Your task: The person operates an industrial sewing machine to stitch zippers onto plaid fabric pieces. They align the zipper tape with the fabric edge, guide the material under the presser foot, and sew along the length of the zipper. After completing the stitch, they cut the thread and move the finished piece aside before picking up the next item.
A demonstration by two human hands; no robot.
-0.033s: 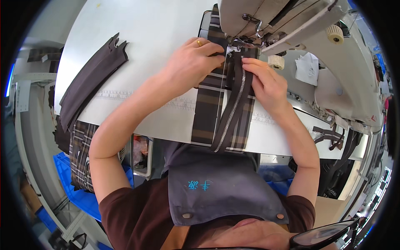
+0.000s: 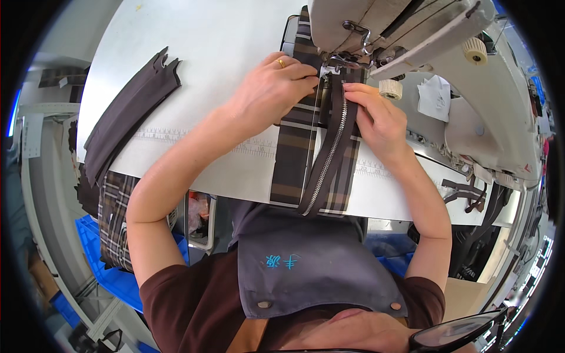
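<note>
A dark zipper tape with silver metal teeth (image 2: 322, 175) lies lengthwise over a brown-and-black plaid fabric strip (image 2: 288, 170) on the sewing table. Both run up to the presser foot (image 2: 329, 71) of a sewing machine (image 2: 406, 35). My right hand (image 2: 379, 117) pinches the zipper's right edge just below the foot. On the other side, my left hand (image 2: 272, 88) has its fingers curled together, with the tips at the plaid strip left of the foot. What lies under those fingertips is partly hidden. The zipper's lower end reaches the table's front edge.
Dark folded fabric pieces (image 2: 132, 112) lie at the table's left. Plaid fabric (image 2: 115, 212) hangs over a blue crate (image 2: 94, 241) below. White paper (image 2: 434, 97) rests beside the machine, and short zipper pieces (image 2: 465, 191) lie at the right edge.
</note>
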